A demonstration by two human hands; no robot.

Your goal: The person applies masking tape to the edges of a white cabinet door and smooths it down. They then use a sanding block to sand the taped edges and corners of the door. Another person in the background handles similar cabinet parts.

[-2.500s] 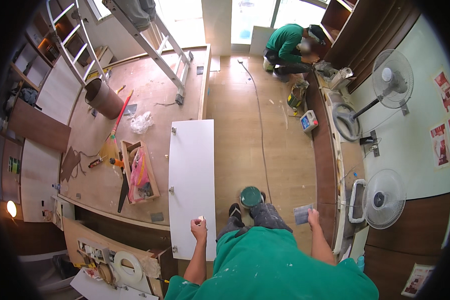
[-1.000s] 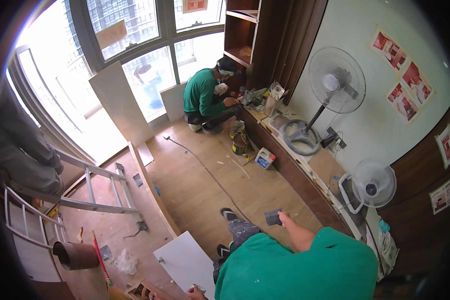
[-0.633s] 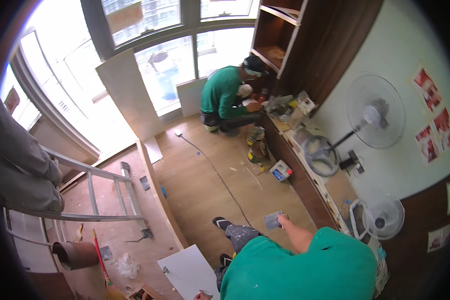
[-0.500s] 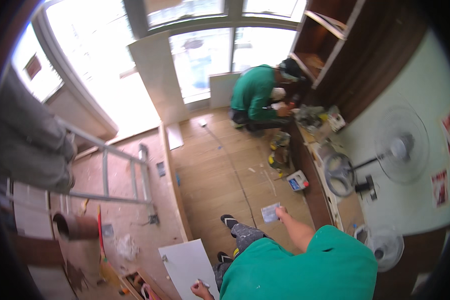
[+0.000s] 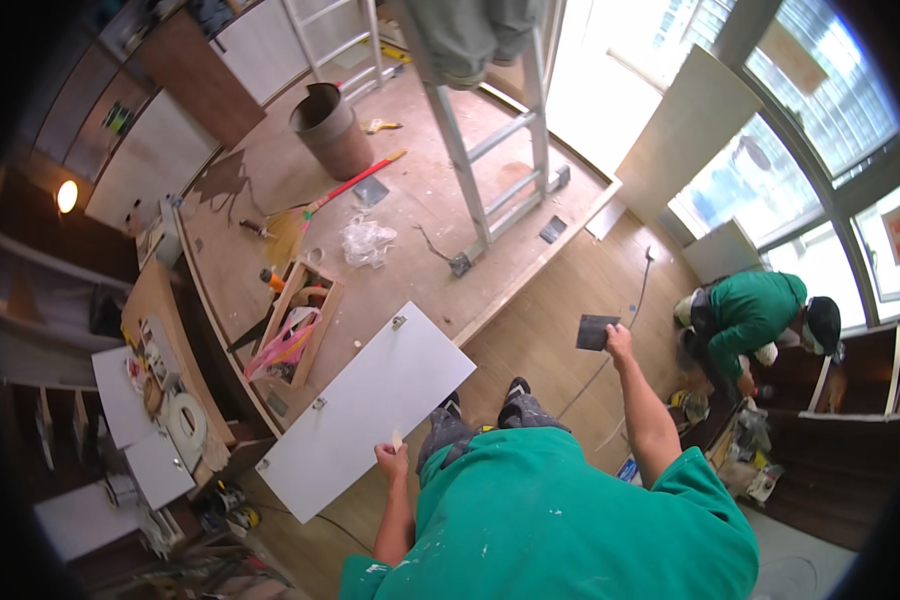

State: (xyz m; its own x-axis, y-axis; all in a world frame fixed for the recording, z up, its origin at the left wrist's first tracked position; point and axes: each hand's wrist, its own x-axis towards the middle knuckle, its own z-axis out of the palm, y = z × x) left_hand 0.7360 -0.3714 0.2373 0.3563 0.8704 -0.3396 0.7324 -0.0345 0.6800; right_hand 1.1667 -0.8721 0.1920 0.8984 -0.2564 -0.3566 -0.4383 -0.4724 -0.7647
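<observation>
My right hand (image 5: 620,343) is held out over the wood floor, pinching a dark square sheet of sandpaper (image 5: 594,332) by its edge. My left hand (image 5: 393,460) is closed at the near edge of a white cabinet door (image 5: 370,405). From its fingers sticks up a small pale piece (image 5: 397,439), too small to make out. The door lies slantwise on the edge of a raised platform, with metal hinges (image 5: 399,322) along its far edge.
The raised platform (image 5: 420,260) bears a wooden toolbox (image 5: 317,335), a red-handled broom (image 5: 355,182), a brown bucket (image 5: 332,135) and crumpled plastic (image 5: 368,240). A person stands on a ladder (image 5: 500,150). A co-worker (image 5: 755,315) crouches at right. A cable (image 5: 610,365) crosses the floor.
My view has swung left, bringing the whole door and toolbox into sight. The sandpaper has turned from its pale printed face to its dark one. My left hand still holds something small.
</observation>
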